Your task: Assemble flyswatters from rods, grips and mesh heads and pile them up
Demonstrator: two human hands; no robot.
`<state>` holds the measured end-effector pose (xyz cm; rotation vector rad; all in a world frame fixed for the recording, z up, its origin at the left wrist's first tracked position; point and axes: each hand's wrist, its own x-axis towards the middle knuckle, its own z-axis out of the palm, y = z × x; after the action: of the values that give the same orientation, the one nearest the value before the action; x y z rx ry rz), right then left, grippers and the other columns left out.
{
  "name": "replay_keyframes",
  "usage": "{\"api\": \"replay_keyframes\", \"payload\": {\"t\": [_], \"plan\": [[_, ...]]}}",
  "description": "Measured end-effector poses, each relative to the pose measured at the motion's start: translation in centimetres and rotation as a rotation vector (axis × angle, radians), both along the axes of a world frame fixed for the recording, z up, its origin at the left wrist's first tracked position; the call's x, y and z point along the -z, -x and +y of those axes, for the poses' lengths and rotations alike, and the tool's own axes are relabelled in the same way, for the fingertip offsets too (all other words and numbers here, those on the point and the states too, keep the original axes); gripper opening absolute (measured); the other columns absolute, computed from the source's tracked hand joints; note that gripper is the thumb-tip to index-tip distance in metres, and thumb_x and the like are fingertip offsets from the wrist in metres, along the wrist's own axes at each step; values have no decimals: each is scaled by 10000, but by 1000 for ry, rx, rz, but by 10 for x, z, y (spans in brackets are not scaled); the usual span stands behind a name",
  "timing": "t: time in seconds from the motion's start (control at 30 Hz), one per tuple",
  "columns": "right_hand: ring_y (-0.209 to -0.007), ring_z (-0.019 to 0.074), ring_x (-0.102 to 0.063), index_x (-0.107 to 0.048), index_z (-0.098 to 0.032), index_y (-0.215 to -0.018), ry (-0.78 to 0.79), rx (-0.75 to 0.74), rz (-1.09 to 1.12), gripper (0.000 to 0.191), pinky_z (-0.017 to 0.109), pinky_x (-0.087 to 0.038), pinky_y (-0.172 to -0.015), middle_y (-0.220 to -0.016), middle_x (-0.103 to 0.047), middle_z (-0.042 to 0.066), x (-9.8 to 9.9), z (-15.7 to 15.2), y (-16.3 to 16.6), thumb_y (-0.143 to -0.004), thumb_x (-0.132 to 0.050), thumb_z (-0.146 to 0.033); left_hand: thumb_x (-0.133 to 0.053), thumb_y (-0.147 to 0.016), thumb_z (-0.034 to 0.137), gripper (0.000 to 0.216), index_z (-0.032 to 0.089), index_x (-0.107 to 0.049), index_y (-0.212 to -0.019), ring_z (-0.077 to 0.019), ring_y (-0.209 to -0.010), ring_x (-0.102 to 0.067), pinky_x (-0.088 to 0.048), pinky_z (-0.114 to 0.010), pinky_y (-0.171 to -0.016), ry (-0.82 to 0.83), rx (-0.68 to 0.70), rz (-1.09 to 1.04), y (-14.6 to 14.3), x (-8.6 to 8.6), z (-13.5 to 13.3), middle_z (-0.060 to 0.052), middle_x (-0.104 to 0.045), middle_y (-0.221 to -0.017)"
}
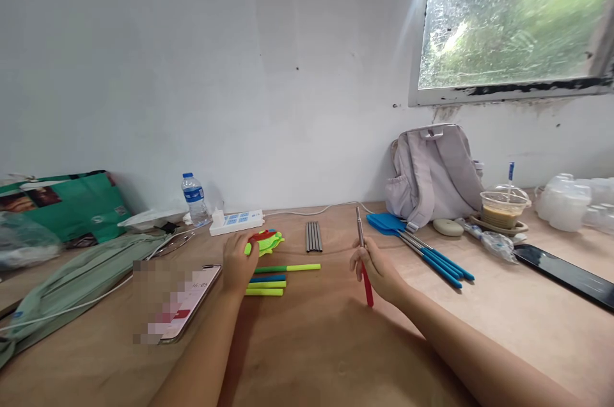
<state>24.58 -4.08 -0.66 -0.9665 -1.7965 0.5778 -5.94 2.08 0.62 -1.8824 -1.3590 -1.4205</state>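
My right hand (377,266) is closed around a metal rod with a red handle (368,288), held nearly upright over the table. My left hand (240,260) is curled over a small pile of flat plastic pieces, its fingers closed on a red piece (261,235). Yellow-green plastic pieces (271,243) lie beneath and beside it. Nearer to me are several yellow, green and blue handle tubes (266,285), partly behind my left hand. Between the hands, several grey metal rods (314,237) lie side by side.
Blue swatters (434,260) with metal rods lie right of my right hand, before a grey backpack (432,170). A phone (192,304) rests by my left forearm. Behind are a white power strip (237,222) and a water bottle (194,199). A drink cup (503,208) stands right.
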Motion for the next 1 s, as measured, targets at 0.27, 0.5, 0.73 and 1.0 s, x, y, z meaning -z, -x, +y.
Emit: {"api": "replay_keyframes", "payload": {"t": [0.27,0.5,0.73,1.0], "plan": [[-475,107,-511,-423,-200,-803,167,-158,-172,295,235,-399,-527,-532,-496,-47,2,-3,3,-924,-209,-365,-313,-746,84,176,206,-437,-768,-191,-762,-476,-378,-335,-707,91,223,49,-59,-14,-39,-33,-497,-762],[-641,123,-523,-476,-192,-806,46,-67,-359,265,240,-371,-603,-702,-564,5,0,-8,3,-912,-256,-294,-435,-762,244,105,210,-487,-846,-219,-844,-448,-332,-386,-761,280,132,131,-64,-11,-43,-39,-458,-852],[-664,143,-533,-528,-229,-916,-40,114,-420,192,241,-352,-584,-758,-589,-1,-3,-3,-2,-879,-363,-321,-482,-745,281,87,198,-480,-720,-209,-813,-427,-341,-368,-741,296,79,247,-69,-12,-44,-41,-432,-841],[-695,134,-561,-619,-237,-947,-241,74,-429,255,251,-419,-610,-901,-569,58,0,-7,6,-886,-395,-342,-519,-641,220,77,206,-451,-676,-203,-789,-421,-358,-347,-722,387,149,362,-76,-14,-51,-29,-434,-818]]}}
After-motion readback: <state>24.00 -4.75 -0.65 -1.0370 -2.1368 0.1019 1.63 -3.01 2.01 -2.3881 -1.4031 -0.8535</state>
